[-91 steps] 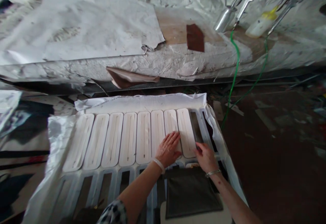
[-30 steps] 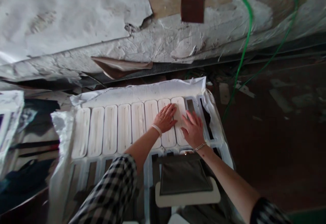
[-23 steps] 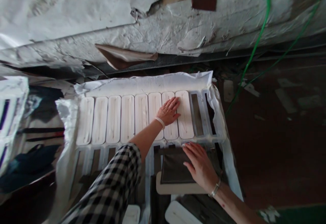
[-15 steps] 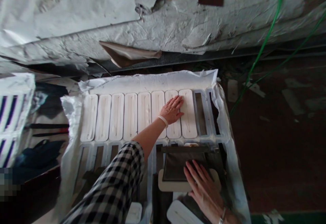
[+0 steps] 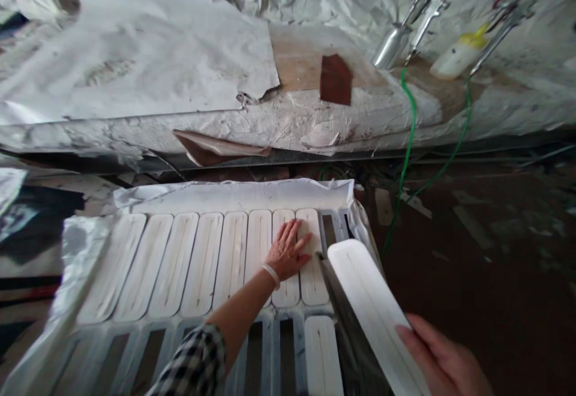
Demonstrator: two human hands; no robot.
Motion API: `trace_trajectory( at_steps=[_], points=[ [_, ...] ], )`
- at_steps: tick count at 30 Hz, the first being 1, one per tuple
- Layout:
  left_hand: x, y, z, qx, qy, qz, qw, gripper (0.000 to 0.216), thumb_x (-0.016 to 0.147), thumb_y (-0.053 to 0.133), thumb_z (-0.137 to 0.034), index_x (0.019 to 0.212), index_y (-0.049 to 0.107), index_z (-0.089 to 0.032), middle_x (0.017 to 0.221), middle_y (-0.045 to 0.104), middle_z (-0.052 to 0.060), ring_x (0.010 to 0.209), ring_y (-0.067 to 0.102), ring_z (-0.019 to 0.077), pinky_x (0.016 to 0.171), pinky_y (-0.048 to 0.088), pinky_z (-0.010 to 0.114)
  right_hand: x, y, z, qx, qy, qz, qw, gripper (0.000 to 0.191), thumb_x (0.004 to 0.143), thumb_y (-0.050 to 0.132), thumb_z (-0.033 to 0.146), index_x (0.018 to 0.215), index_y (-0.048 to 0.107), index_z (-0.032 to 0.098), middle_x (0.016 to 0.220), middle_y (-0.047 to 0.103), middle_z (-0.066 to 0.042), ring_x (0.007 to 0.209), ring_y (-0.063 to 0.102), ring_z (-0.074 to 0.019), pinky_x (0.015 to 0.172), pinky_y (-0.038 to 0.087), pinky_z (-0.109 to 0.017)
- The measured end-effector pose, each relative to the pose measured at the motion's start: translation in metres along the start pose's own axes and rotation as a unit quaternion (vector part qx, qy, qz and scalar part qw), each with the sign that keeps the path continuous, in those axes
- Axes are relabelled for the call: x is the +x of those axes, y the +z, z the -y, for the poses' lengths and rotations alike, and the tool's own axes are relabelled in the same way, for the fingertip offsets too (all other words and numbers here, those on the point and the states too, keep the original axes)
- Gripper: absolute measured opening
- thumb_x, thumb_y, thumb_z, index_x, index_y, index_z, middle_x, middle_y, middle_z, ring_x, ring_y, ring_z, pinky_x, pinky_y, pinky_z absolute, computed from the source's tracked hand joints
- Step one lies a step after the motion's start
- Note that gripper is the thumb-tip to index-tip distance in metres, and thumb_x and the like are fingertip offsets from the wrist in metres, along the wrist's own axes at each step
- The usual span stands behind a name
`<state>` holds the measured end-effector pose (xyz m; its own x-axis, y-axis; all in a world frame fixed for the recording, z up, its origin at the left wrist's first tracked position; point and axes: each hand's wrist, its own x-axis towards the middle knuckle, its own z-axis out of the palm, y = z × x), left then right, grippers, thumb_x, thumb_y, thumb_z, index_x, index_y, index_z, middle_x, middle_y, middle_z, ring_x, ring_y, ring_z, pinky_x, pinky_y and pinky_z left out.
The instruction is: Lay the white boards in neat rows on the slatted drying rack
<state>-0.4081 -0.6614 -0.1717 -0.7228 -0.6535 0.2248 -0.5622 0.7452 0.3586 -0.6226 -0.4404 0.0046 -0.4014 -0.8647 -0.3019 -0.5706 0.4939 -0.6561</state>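
Observation:
My left hand [image 5: 288,250] rests with fingers stretched out on two white panels [image 5: 309,276] at the right end of a row. These are long, round-cornered panels with a thin line down the middle, lying side by side on a slotted, white-covered frame [image 5: 265,319]. In my right hand [image 5: 445,354] is another white oblong panel [image 5: 371,309], gripped at its right edge and held tilted above the frame's right side. Nearer me lies a single white panel [image 5: 321,354] in the front row. Dark material [image 5: 344,330] shows under the held panel.
Beyond the frame runs a bench [image 5: 180,72] covered in torn white sheeting. A metal-cup spray gun [image 5: 391,45] and one with a plastic cup [image 5: 459,57] stand there, with green hoses [image 5: 408,126] hanging down. A brown scrap [image 5: 335,79] lies on the bench.
My right hand, earlier spread over dark material, now grips a raised white panel. My left hand stays flat on the row. The view has tilted up, showing the spray guns.

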Motion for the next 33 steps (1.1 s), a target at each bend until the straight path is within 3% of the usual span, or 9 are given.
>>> trace_trajectory(
  at_steps=[4, 8, 11, 17, 23, 30, 33],
  points=[
    [0.002, 0.003, -0.009, 0.007, -0.016, -0.009, 1.0, 0.058, 0.085, 0.063, -0.048, 0.133, 0.051, -0.018, 0.156, 0.027, 0.021, 0.146, 0.02, 0.0414, 0.115, 0.023, 0.063, 0.058, -0.012, 0.007, 0.074, 0.097, -0.004, 0.993, 0.052, 0.07, 0.06, 0.065, 0.091, 0.073, 0.02, 0.087, 0.075, -0.006, 0.084, 0.069, -0.0269, 0.07, 0.055, -0.028],
    [0.003, 0.004, -0.01, 0.015, -0.012, 0.007, 1.0, 0.058, 0.087, 0.059, -0.048, 0.136, 0.049, -0.019, 0.158, 0.03, 0.012, 0.148, 0.01, 0.0397, 0.116, 0.021, 0.065, 0.107, 0.004, -0.002, 0.144, 0.144, 0.023, 0.979, 0.054, 0.06, 0.063, 0.061, 0.084, 0.071, 0.013, 0.082, 0.075, -0.008, 0.083, 0.069, -0.0293, 0.073, 0.053, -0.034],
    [0.003, 0.004, -0.008, 0.023, -0.01, 0.021, 0.999, 0.061, 0.088, 0.058, -0.049, 0.139, 0.045, -0.019, 0.159, 0.028, 0.009, 0.148, 0.008, 0.0397, 0.117, 0.02, 0.066, 0.126, 0.003, -0.006, 0.164, 0.161, 0.011, 0.973, 0.051, 0.053, 0.066, 0.058, 0.077, 0.071, 0.013, 0.083, 0.075, -0.011, 0.083, 0.069, -0.0303, 0.072, 0.053, -0.036],
    [0.002, 0.006, -0.008, 0.023, -0.007, 0.018, 1.0, 0.058, 0.089, 0.057, -0.047, 0.138, 0.047, -0.017, 0.16, 0.025, 0.01, 0.149, 0.005, 0.0383, 0.117, 0.02, 0.065, 0.124, -0.02, -0.012, 0.159, 0.185, -0.034, 0.969, 0.048, 0.05, 0.072, 0.052, 0.079, 0.074, 0.014, 0.093, 0.075, -0.014, 0.089, 0.069, -0.0319, 0.074, 0.054, -0.038],
    [0.002, 0.007, -0.007, 0.025, 0.008, 0.009, 1.0, 0.057, 0.091, 0.054, -0.045, 0.139, 0.044, -0.015, 0.159, 0.027, 0.013, 0.149, 0.012, 0.0347, 0.118, 0.022, 0.062, 0.131, -0.007, -0.011, 0.188, 0.2, -0.015, 0.961, 0.052, 0.051, 0.069, 0.055, 0.08, 0.074, 0.012, 0.078, 0.074, -0.012, 0.073, 0.069, -0.03, 0.06, 0.053, -0.036],
    [0.0, 0.011, -0.007, 0.022, 0.036, -0.053, 0.998, 0.053, 0.092, 0.053, -0.041, 0.136, 0.045, -0.012, 0.157, 0.031, 0.017, 0.149, 0.015, 0.032, 0.117, 0.029, 0.057, 0.118, -0.01, -0.016, 0.196, 0.253, -0.047, 0.946, 0.05, 0.044, 0.071, 0.053, 0.077, 0.07, 0.015, 0.08, 0.074, -0.012, 0.076, 0.069, -0.0301, 0.064, 0.053, -0.035],
    [0.0, 0.012, -0.006, 0.017, 0.038, -0.061, 0.997, 0.052, 0.092, 0.053, -0.04, 0.134, 0.045, -0.011, 0.156, 0.031, 0.018, 0.149, 0.016, 0.0302, 0.117, 0.031, 0.054, 0.121, 0.001, -0.019, 0.21, 0.25, -0.042, 0.944, 0.05, 0.045, 0.07, 0.053, 0.077, 0.069, 0.015, 0.078, 0.074, -0.013, 0.072, 0.069, -0.0302, 0.061, 0.052, -0.037]
  ],
)
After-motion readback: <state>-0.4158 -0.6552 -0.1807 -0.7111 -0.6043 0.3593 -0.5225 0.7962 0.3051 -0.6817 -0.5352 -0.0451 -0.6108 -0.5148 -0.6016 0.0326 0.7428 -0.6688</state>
